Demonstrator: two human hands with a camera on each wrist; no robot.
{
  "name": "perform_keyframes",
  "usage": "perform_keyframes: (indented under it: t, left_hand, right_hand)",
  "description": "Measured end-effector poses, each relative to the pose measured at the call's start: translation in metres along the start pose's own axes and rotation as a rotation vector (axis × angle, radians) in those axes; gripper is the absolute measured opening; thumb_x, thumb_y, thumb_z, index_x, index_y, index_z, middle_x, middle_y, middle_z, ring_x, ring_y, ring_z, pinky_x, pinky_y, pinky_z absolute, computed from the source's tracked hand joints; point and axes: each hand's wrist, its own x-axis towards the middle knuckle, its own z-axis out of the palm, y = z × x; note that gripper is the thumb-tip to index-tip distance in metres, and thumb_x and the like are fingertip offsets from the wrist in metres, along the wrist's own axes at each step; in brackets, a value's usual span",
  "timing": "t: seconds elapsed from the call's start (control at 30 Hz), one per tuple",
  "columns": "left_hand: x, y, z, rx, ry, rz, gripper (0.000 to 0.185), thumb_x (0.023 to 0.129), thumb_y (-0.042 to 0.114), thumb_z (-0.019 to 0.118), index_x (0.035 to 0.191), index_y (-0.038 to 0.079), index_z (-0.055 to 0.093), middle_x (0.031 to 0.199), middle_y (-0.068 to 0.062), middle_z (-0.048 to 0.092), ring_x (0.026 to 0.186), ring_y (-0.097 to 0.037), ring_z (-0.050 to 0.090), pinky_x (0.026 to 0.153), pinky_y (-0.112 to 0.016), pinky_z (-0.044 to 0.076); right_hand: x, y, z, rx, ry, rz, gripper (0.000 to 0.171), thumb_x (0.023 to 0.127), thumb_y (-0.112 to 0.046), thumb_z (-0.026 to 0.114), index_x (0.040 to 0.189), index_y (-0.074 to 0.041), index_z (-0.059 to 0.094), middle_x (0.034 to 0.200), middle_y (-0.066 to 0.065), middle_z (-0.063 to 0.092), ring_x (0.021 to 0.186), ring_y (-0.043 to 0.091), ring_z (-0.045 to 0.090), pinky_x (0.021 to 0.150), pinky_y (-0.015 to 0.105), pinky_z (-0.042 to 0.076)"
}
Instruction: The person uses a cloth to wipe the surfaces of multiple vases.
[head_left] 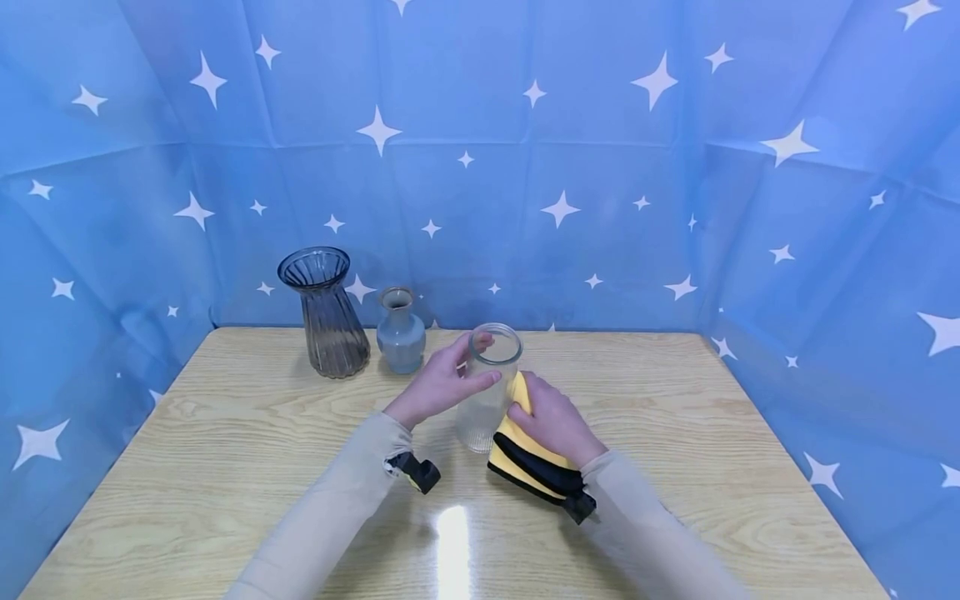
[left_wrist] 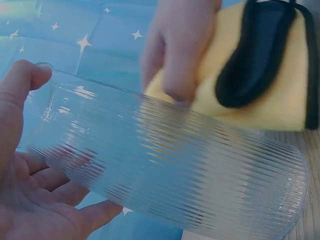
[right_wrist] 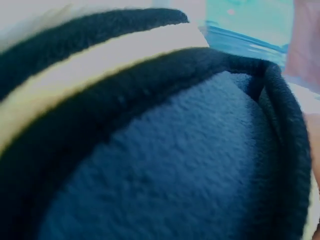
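Note:
A clear ribbed glass vase (head_left: 487, 392) stands on the wooden table (head_left: 225, 450); it fills the left wrist view (left_wrist: 170, 175). My left hand (head_left: 446, 379) grips it near the rim, thumb and fingers curled round the glass (left_wrist: 30, 150). My right hand (head_left: 547, 417) holds a yellow cloth with black trim (head_left: 528, 467) and presses it against the vase's right side (left_wrist: 260, 75). The cloth (right_wrist: 150, 150) blocks nearly the whole right wrist view.
A tall smoky ribbed glass vase (head_left: 326, 312) and a small blue ceramic vase (head_left: 401, 332) stand at the back left of the table. Blue star-patterned fabric (head_left: 600, 167) walls the table on three sides.

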Motion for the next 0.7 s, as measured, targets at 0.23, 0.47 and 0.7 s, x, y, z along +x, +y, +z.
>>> perform_keyframes:
  t: [0.23, 0.47, 0.7]
  left_hand:
    - [-0.001, 0.000, 0.002, 0.006, 0.017, 0.007, 0.055, 0.092, 0.026, 0.067, 0.142, 0.016, 0.044, 0.142, -0.006, 0.048, 0.133, -0.021, 0.040, 0.108, -0.047, 0.032]
    - [0.000, 0.000, 0.003, 0.011, 0.023, 0.013, 0.056, 0.092, 0.024, 0.068, 0.142, 0.015, 0.044, 0.142, -0.007, 0.048, 0.133, -0.021, 0.039, 0.108, -0.047, 0.031]
    - [0.001, -0.001, 0.004, 0.020, 0.032, 0.007, 0.059, 0.092, 0.027, 0.067, 0.144, 0.015, 0.042, 0.142, -0.005, 0.048, 0.134, -0.025, 0.038, 0.108, -0.048, 0.031]
  right_hand:
    - [-0.006, 0.007, 0.017, -0.044, -0.055, 0.046, 0.049, 0.093, -0.018, 0.055, 0.134, 0.006, 0.042, 0.103, 0.010, 0.058, 0.077, 0.018, 0.054, 0.070, 0.039, 0.048]
    - [-0.010, 0.013, 0.030, -0.179, -0.124, 0.125, 0.065, 0.090, -0.027, 0.054, 0.138, 0.011, 0.034, 0.115, 0.024, 0.055, 0.080, 0.028, 0.059, 0.072, 0.047, 0.052]
    - [-0.011, 0.011, 0.041, -0.396, -0.104, 0.158, 0.057, 0.085, -0.034, 0.057, 0.119, 0.010, 0.047, 0.087, 0.016, 0.051, 0.060, 0.029, 0.055, 0.053, 0.045, 0.049]
